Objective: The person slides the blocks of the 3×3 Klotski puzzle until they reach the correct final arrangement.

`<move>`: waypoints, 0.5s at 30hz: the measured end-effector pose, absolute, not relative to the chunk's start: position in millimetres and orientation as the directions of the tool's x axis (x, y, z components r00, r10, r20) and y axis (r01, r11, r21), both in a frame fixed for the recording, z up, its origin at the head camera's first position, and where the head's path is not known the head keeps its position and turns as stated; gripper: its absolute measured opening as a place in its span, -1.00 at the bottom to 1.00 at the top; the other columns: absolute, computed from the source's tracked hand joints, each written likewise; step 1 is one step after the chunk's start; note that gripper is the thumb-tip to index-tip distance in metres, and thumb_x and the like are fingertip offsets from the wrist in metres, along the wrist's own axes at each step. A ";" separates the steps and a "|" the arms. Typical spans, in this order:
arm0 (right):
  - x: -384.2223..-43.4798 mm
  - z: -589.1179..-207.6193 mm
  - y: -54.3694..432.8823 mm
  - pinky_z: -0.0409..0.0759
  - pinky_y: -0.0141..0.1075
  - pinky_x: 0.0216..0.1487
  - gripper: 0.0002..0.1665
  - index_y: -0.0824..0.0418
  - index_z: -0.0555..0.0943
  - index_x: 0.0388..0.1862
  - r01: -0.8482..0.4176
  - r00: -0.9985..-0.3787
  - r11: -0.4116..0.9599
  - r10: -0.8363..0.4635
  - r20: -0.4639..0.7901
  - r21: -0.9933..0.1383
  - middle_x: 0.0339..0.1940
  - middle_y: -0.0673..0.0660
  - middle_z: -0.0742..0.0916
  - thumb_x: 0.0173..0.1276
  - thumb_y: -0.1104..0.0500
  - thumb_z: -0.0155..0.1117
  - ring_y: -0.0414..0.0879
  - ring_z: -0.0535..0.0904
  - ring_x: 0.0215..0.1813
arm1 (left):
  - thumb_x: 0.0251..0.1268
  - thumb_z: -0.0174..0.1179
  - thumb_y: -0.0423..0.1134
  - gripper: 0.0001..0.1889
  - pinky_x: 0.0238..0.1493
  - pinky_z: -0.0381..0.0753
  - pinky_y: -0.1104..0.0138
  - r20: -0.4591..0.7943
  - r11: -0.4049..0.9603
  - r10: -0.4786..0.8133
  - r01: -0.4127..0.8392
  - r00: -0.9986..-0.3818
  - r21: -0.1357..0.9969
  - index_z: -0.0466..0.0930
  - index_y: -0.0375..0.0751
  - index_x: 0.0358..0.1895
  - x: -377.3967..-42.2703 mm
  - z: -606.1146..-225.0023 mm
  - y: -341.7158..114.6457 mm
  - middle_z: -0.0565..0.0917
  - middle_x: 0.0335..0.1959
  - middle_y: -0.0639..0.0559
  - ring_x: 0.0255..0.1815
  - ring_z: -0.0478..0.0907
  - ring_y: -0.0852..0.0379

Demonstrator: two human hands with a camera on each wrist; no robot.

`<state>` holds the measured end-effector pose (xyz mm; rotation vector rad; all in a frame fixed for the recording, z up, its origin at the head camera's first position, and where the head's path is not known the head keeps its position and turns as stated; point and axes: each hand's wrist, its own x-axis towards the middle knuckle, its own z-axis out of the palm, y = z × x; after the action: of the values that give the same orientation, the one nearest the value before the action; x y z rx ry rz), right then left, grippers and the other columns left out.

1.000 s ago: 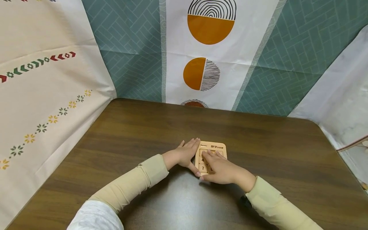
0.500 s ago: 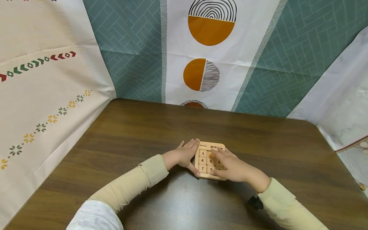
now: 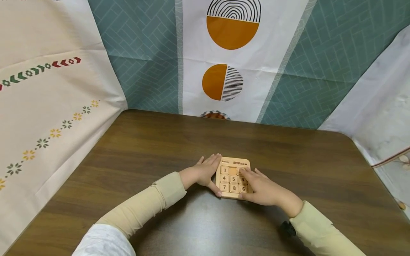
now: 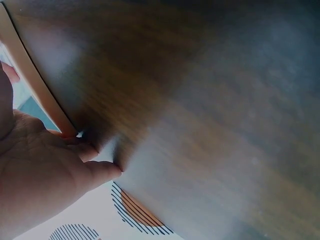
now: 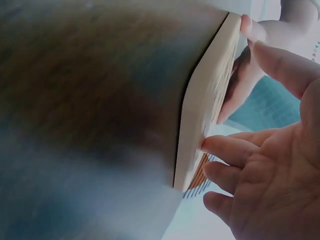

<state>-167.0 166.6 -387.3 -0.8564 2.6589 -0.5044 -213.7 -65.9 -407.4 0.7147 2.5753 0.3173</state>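
Observation:
A wooden number sliding puzzle [image 3: 230, 195] lies on the table, its tiles numbered. The top-middle slot [image 3: 232, 171] is bare, between the 1 tile [image 3: 225, 170] and the top-right tile. My left hand [image 3: 205, 173] rests along the puzzle's left side, fingers extended toward the top corner and thumb at the bottom-left corner. My right hand [image 3: 264, 188] reaches over the right side, a fingertip on the top-right tile and partly hiding its number. Its thumb is near the 6 tile [image 3: 243, 188]. In the right wrist view, the fingers [image 5: 230, 149] are fairly straight, at the puzzle's edge [image 5: 192, 132].
The dark wooden table [image 3: 166, 142] extends around the puzzle. Patterned cloth [image 3: 147, 71] hangs behind it, and pale cloth [image 3: 64, 106] borders the left side. A small black object [image 3: 288, 228] is at the right wrist.
My right hand has shifted rightward from the left and middle tiles, then drawn slightly nearer, exposing the bare top-middle slot and lower tiles. The left hand has stayed at the puzzle's side.

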 end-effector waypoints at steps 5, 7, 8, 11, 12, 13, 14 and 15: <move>-166.3 -389.0 157.8 -0.05 0.15 0.46 0.02 0.46 0.14 0.43 -0.516 -0.758 0.737 -0.630 -0.168 -0.437 0.44 0.40 0.29 0.23 -0.13 0.29 0.27 0.09 0.49 | -0.27 0.38 0.38 0.43 0.50 -0.27 -0.01 -0.355 0.840 0.533 0.433 -0.768 0.325 -0.39 -0.25 0.52 -213.4 -405.5 -66.7 -0.28 0.56 -0.10 0.57 -0.33 0.02; -166.5 -389.9 154.4 -0.05 0.15 0.46 0.02 0.45 0.14 0.44 -0.522 -0.752 0.732 -0.637 -0.169 -0.438 0.45 0.39 0.28 0.23 -0.13 0.29 0.27 0.07 0.50 | -0.27 0.39 0.38 0.43 0.50 -0.26 -0.01 -0.351 0.840 0.535 0.436 -0.769 0.323 -0.38 -0.26 0.52 -212.9 -404.6 -66.6 -0.27 0.56 -0.11 0.57 -0.32 0.01; -166.5 -390.1 153.0 -0.05 0.15 0.46 0.02 0.44 0.14 0.44 -0.522 -0.750 0.731 -0.639 -0.172 -0.439 0.45 0.39 0.27 0.23 -0.13 0.29 0.27 0.05 0.50 | -0.27 0.39 0.38 0.43 0.50 -0.24 -0.01 -0.349 0.840 0.535 0.439 -0.769 0.320 -0.37 -0.26 0.52 -212.6 -404.3 -66.4 -0.26 0.56 -0.11 0.57 -0.31 0.01; -167.4 -391.3 151.9 -0.05 0.16 0.45 -0.01 0.43 0.16 0.44 -0.531 -0.748 0.727 -0.644 -0.162 -0.435 0.45 0.39 0.28 0.24 -0.11 0.29 0.27 0.06 0.50 | -0.27 0.40 0.36 0.42 0.50 -0.22 -0.01 -0.343 0.841 0.534 0.442 -0.773 0.312 -0.34 -0.26 0.52 -211.7 -403.3 -65.9 -0.24 0.56 -0.11 0.57 -0.29 0.01; -167.4 -391.6 152.5 -0.04 0.16 0.45 -0.03 0.43 0.18 0.43 -0.535 -0.750 0.725 -0.644 -0.152 -0.434 0.44 0.39 0.30 0.25 -0.11 0.29 0.27 0.07 0.50 | -0.27 0.41 0.36 0.42 0.50 -0.22 -0.01 -0.342 0.841 0.533 0.443 -0.774 0.310 -0.34 -0.26 0.52 -211.3 -403.2 -65.7 -0.24 0.56 -0.11 0.57 -0.29 0.01; -167.2 -391.7 153.6 -0.04 0.16 0.45 -0.05 0.42 0.19 0.42 -0.541 -0.751 0.720 -0.646 -0.137 -0.435 0.43 0.38 0.32 0.25 -0.09 0.28 0.27 0.08 0.50 | -0.27 0.41 0.36 0.41 0.50 -0.22 0.00 -0.342 0.841 0.533 0.443 -0.774 0.310 -0.33 -0.26 0.52 -211.0 -403.0 -65.6 -0.23 0.57 -0.11 0.57 -0.29 0.01; -166.8 -392.0 155.3 -0.03 0.16 0.45 -0.08 0.42 0.22 0.41 -0.552 -0.750 0.714 -0.651 -0.117 -0.432 0.41 0.37 0.35 0.25 -0.08 0.28 0.27 0.09 0.49 | -0.27 0.40 0.37 0.41 0.50 -0.22 0.00 -0.343 0.842 0.533 0.445 -0.773 0.306 -0.33 -0.26 0.53 -210.8 -403.2 -65.4 -0.23 0.57 -0.11 0.57 -0.29 0.01; -166.1 -392.2 157.2 -0.02 0.16 0.44 -0.11 0.42 0.25 0.40 -0.565 -0.749 0.707 -0.656 -0.094 -0.426 0.39 0.36 0.38 0.26 -0.07 0.27 0.26 0.11 0.49 | -0.27 0.40 0.37 0.41 0.50 -0.22 0.00 -0.344 0.842 0.533 0.445 -0.773 0.306 -0.33 -0.26 0.53 -210.6 -403.4 -65.3 -0.24 0.57 -0.10 0.57 -0.29 0.01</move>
<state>-166.1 157.2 -392.2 -0.9733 2.6765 -0.5529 -210.6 -65.3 -403.4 0.7253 2.5974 0.2886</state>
